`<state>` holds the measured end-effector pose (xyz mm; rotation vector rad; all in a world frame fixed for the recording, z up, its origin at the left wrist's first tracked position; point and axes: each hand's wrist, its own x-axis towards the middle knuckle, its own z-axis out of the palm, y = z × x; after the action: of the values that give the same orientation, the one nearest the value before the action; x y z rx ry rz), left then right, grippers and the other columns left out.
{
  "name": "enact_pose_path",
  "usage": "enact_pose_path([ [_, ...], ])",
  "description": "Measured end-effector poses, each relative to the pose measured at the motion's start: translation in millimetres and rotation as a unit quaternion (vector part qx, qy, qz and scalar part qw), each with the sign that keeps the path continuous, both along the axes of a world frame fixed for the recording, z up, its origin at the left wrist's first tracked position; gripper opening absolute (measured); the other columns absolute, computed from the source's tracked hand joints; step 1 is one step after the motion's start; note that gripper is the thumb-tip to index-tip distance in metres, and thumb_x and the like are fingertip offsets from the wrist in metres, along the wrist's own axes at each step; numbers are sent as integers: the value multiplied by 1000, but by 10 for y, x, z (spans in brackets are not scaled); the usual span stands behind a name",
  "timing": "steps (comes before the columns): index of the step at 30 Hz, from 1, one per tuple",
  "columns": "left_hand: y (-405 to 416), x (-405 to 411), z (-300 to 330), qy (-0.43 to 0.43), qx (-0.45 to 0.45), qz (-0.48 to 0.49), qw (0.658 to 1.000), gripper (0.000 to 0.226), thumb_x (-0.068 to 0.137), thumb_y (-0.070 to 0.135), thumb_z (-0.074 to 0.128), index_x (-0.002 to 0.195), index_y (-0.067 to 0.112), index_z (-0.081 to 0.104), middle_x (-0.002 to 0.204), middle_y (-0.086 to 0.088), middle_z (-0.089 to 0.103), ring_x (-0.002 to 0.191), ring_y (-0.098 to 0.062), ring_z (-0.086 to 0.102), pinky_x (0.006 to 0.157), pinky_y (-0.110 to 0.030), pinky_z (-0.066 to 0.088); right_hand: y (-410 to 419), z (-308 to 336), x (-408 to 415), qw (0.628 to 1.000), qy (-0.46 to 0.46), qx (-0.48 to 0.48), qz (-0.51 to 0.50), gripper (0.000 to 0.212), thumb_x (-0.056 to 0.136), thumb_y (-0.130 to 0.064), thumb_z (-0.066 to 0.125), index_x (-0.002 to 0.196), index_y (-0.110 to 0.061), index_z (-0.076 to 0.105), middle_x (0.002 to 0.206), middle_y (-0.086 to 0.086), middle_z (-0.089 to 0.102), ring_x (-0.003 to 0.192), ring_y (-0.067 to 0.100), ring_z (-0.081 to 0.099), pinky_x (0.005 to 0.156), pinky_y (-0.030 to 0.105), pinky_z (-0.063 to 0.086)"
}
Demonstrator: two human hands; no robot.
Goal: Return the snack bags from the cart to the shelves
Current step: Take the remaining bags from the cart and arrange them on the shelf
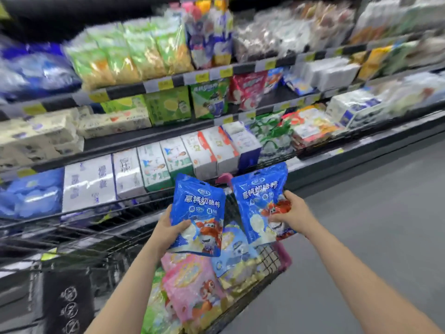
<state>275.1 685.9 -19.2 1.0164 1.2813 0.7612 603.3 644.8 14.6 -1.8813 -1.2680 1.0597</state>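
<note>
My left hand (169, 229) grips the lower left edge of a blue snack bag (199, 208) with a red cartoon figure, held upright above the cart. A second, matching blue snack bag (258, 196) is gripped at its right side by my right hand (292, 214), slightly higher and tilted right. Below both, the wire cart (269, 260) holds several more bags, among them a pink bag (192, 283) and a blue-and-yellow bag (237, 259). The shelves (154, 136) rise just beyond the cart.
The chilled shelves carry green bags (134, 49) on top, green and red packs in the middle, white boxes (154, 165) and blue packs (31, 192) lower down. Grey floor (375, 225) lies to the right. A black panel (68, 302) with round symbols stands at bottom left.
</note>
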Motion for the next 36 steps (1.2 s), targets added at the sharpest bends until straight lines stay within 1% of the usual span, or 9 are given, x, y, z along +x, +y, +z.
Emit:
enact_pose_path([
  [6,-123,1355,411,-22,57,15,998,45,83,-1,63,118,22,48,102,-2,67,77,-16,67,64,-29,56,-296,410,1256,998,-21,53,-16,44,52,-7,85,85,-7,56,72,-2,66,61,6,56,64,26,46],
  [10,-217,2239,640,-36,81,15,996,43,83,0,63,115,24,48,101,0,66,81,-15,67,69,-29,53,-485,717,2045,996,-33,74,-21,39,54,-5,84,80,-12,56,71,-6,66,57,-2,55,57,13,43],
  [14,-204,2949,839,-33,96,5,995,42,84,-1,62,113,25,49,97,3,67,76,-11,68,65,-26,55,-524,926,2708,995,-38,89,-36,39,54,-6,85,78,-15,55,76,-2,68,64,8,59,65,24,46],
  [17,-54,3349,944,-34,95,-2,995,37,84,0,63,103,29,50,102,-4,67,80,-19,67,66,-29,56,-411,1039,3087,994,-22,102,-42,40,57,-3,84,72,-23,53,73,-5,66,63,6,61,59,14,46],
  [21,299,3754,991,-37,98,0,994,39,85,6,64,103,36,49,104,-3,68,87,-24,69,65,-32,56,-17,1089,3498,994,-18,109,-21,39,60,-8,84,83,-21,56,86,-2,67,72,5,64,60,11,44],
  [25,777,4079,884,-44,99,26,994,37,85,6,63,103,35,49,104,-1,67,87,-20,68,67,-32,56,600,1033,3827,994,-11,111,0,55,65,-7,82,106,-25,50,102,-5,58,89,14,56,78,21,41],
  [30,1446,4405,779,-31,81,62,994,39,86,9,63,114,30,45,101,4,65,84,-15,68,62,-27,54,1454,951,4165,995,3,93,29,75,70,-9,79,134,-7,42,114,0,52,98,15,52,88,25,38],
  [33,1773,4558,796,-22,79,83,993,41,86,10,63,114,33,42,98,9,63,86,-13,66,62,-24,53,1919,967,4315,996,5,84,43,72,69,-8,80,131,-6,43,117,6,54,98,17,52,86,26,39],
  [36,2061,4627,770,-9,73,108,991,41,86,10,63,111,35,43,101,7,63,90,-17,66,73,-33,55,2352,966,4429,994,3,79,77,48,68,-7,80,105,-14,49,95,0,57,86,17,56,71,17,44],
])
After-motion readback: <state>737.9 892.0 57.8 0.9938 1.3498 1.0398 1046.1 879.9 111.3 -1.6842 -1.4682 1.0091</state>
